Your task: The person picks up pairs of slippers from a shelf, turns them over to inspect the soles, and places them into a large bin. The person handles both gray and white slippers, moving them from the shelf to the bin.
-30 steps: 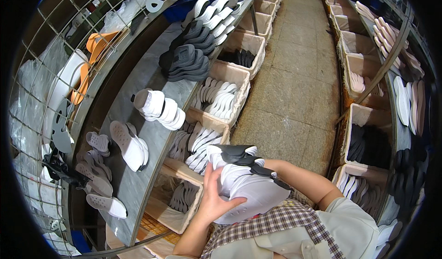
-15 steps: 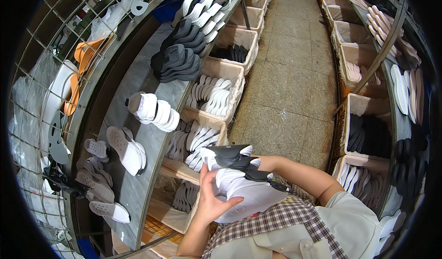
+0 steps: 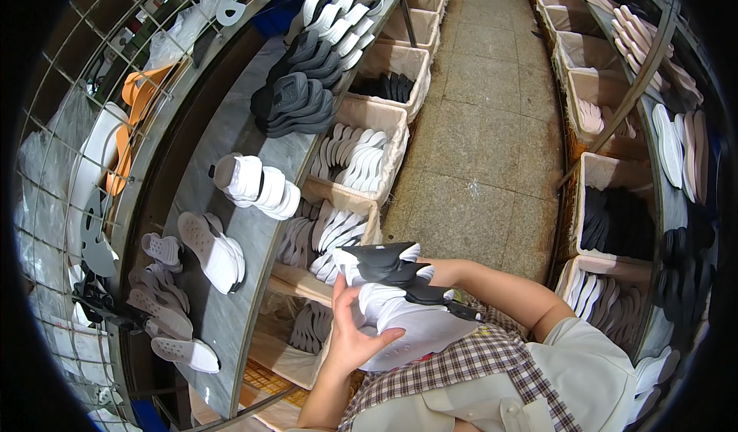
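Left hand (image 3: 355, 341): forearm up from lower edge, thumb spread across pale sole face, fingers on far side, gripping stack of white and black soles (image 3: 423, 328). Stack tilted, in front of checked cloth (image 3: 461, 364) at torso. Right forearm (image 3: 492, 282) bent inward; right hand apparently behind stack, state cannot be told. Left: grey shelf (image 3: 234, 328) bearing dark soles (image 3: 296, 109), white soles (image 3: 260, 188). Cloth-lined bins (image 3: 397, 151) flank tiled floor (image 3: 477, 155).
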